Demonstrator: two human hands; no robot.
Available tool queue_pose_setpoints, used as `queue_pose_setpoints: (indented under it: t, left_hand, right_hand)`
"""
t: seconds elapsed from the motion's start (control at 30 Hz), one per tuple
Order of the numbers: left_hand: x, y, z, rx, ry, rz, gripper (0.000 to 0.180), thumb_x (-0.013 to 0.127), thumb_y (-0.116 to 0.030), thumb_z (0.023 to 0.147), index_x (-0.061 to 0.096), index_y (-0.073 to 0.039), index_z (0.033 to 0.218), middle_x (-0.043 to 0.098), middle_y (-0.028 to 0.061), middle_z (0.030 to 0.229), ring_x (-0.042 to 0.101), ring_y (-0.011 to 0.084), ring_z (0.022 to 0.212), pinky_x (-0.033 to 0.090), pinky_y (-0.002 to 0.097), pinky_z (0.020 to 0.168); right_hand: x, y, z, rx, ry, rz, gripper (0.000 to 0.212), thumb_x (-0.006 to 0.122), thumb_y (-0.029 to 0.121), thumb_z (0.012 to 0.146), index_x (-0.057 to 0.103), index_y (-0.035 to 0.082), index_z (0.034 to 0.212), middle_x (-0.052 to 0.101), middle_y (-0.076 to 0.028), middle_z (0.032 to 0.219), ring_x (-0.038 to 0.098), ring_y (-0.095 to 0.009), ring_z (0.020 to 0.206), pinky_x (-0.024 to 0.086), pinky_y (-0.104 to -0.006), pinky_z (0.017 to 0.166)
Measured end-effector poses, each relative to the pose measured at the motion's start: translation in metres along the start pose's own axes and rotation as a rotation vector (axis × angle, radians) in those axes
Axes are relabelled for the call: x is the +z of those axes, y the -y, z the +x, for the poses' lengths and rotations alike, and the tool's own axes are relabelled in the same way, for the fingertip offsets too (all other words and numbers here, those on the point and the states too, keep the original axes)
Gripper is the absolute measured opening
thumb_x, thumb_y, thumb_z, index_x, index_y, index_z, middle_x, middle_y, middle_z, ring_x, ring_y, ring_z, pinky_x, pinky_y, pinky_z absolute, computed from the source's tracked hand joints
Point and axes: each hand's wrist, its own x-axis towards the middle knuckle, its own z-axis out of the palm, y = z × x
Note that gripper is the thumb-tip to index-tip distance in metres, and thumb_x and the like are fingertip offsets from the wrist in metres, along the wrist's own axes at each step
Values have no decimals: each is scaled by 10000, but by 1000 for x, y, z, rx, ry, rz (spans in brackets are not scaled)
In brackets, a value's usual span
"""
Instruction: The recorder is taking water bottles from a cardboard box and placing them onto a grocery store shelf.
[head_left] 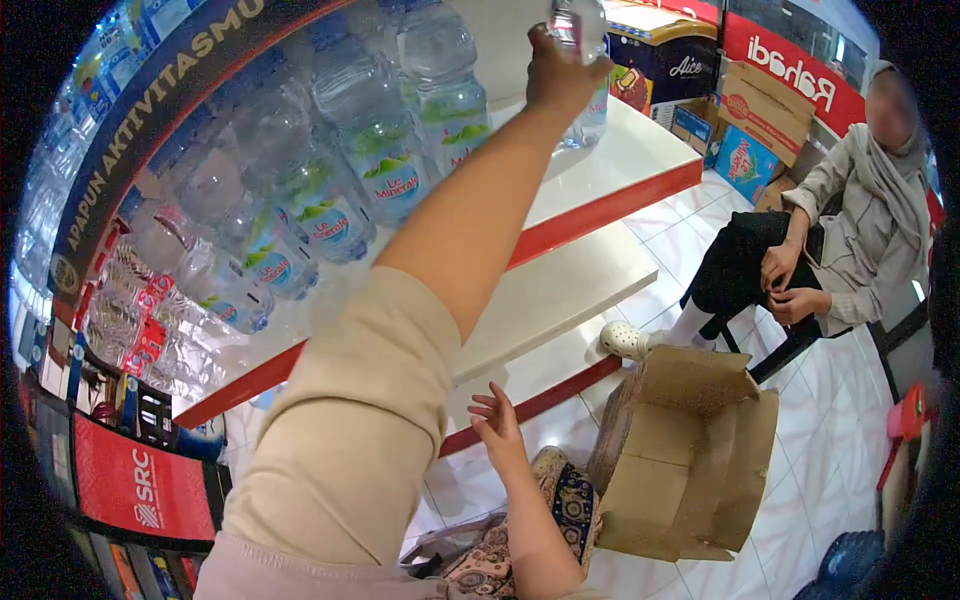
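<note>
My left hand (pixel 565 75) is stretched far out over the top shelf (pixel 645 150) and closed round a clear plastic water bottle (pixel 586 30). The bottle is upright near the shelf's right end; whether its base touches the shelf I cannot tell. To the left of it, several large water bottles (pixel 385 150) with green and blue labels stand side by side along the same shelf. Lower down, my right hand (pixel 496 432) hangs by the lower shelf edge, empty, with its fingers apart.
An open cardboard box (pixel 650 465) sits on the tiled floor at lower right. Beyond it a person (pixel 865 225) is seated, hands together in the lap. Cartons (pixel 765 115) are stacked at the back. Below the top shelf, lower white shelves (pixel 590 285) jut out. Smaller bottles (pixel 130 310) fill the left.
</note>
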Motion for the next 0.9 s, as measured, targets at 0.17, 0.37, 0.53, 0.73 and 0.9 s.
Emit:
queue_pose_setpoints:
  t: [0.17,0.37,0.53,0.73,0.9]
  left_hand:
    - [9,-18,-37,126,-200,195,937,836,-236,498,245,-73,1206,372,182,1142,429,388,1058,435,456,857]
    - [1,-12,-58,-285,-85,344,963,842,-256,502,253,-21,1226,375,188,1203,469,356,1064,454,437,851]
    - [2,0,-51,-310,-153,374,867,782,-265,611,265,46,1233,414,196,1202,490,355,1065,461,435,843]
    - [8,32,-31,-388,-370,458,751,756,-229,637,322,4,1204,472,216,1131,496,390,1044,420,445,890]
    - [24,55,-20,-277,-574,386,842,686,-140,693,171,-46,1352,433,215,1220,454,392,1113,394,470,923]
  right_hand:
    - [2,-2,-2,18,14,-2,578,572,35,825,296,50,1333,510,-129,1153,536,-196,1005,459,-306,817]
    - [5,-5,-4,65,100,13,448,585,60,827,402,37,1236,565,-100,1076,552,-166,957,455,-291,816]
    - [4,-7,-7,106,126,52,420,586,83,833,421,44,1218,570,-93,1070,548,-161,955,454,-289,808]
    - [7,-3,-7,110,121,23,417,583,98,836,423,48,1218,571,-92,1062,543,-170,959,456,-292,799]
    - [2,-1,-7,70,111,28,418,588,104,835,426,48,1216,568,-95,1060,544,-172,958,463,-306,795]
